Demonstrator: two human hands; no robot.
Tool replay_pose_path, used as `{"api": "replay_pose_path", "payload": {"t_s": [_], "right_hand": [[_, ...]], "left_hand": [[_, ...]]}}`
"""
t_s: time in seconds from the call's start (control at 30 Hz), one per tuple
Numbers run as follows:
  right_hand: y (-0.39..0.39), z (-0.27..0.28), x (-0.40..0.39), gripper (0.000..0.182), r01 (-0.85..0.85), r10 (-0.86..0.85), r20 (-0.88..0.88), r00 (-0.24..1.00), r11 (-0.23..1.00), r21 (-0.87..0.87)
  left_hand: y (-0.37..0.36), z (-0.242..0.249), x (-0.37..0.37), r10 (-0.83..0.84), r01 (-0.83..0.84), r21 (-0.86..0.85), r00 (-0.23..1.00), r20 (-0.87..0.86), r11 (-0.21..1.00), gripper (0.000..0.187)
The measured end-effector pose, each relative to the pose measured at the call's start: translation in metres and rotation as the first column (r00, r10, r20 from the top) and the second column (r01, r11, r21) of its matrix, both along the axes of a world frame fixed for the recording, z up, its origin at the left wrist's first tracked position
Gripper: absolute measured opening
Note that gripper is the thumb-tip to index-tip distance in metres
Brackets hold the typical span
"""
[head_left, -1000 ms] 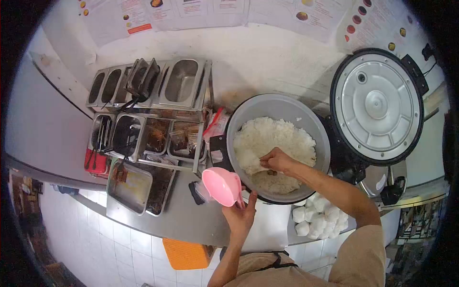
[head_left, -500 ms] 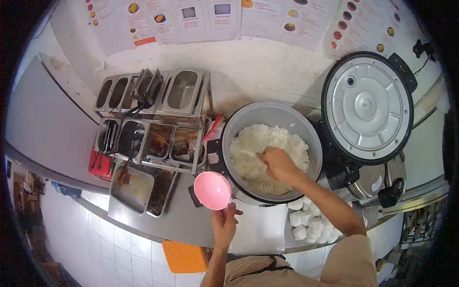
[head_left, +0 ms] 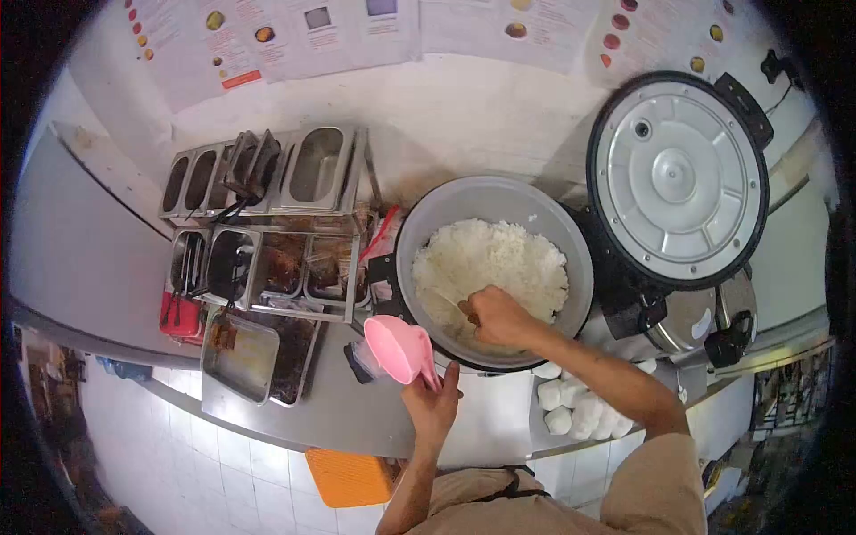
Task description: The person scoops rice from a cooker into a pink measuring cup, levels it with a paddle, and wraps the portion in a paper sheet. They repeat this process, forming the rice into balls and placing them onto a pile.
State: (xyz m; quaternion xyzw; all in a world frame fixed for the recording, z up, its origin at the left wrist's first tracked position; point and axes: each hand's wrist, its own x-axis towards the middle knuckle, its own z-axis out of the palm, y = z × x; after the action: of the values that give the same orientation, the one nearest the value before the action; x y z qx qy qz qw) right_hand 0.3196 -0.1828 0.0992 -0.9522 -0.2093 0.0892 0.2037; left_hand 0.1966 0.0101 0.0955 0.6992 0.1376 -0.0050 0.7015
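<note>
White rice (head_left: 499, 250) lay in the cooker (head_left: 571, 232); at its six o'clock the right hand (head_left: 501, 316) was curled shut, its hold unclear. At eight, the left hand (head_left: 432, 410) gripped a pink scoop (head_left: 393, 349), fingers closed round its handle.

The person wears a plain, light-brown top (head_left: 571, 517) with a loose short sleeve (head_left: 658, 486) that ends near the right elbow, leaving the forearm uncovered. A thin, dark strap (head_left: 514, 487) crosses the tan fabric at the front of the body. The left hand (head_left: 432, 412) and right hand (head_left: 502, 318) are bare.
</note>
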Motion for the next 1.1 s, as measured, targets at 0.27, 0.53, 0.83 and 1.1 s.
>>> {"api": "replay_pose_path", "payload": {"t_s": [0.27, 0.53, 0.83, 1.1], "right_hand": [[-0.044, -0.007, 0.014, 0.03, 0.381, -0.336, -0.281, 0.899, 0.916, 0.123], [-0.008, -0.03, 0.046, 0.027, 0.556, -0.221, -0.745, 0.63, 0.798, 0.233], [-0.036, 0.002, 0.037, 0.024, 0.567, -0.022, -0.776, 0.63, 0.695, 0.441], [-0.071, 0.118, 0.013, 0.031, 0.515, -0.037, -0.616, 0.787, 0.589, 0.622]], "left_hand": [[-0.001, 0.012, 0.003, 0.016, -0.015, 0.052, 1.0, -0.013, 0.999, 0.027], [0.0, -0.002, 0.004, -0.001, -0.002, 0.112, 1.0, 0.029, 0.994, 0.027], [0.038, 0.012, -0.016, 0.001, 0.003, -0.092, 0.999, 0.042, 0.996, 0.023], [0.053, 0.068, -0.01, -0.321, 0.231, -0.369, 0.925, -0.203, 0.9, 0.031]]}}
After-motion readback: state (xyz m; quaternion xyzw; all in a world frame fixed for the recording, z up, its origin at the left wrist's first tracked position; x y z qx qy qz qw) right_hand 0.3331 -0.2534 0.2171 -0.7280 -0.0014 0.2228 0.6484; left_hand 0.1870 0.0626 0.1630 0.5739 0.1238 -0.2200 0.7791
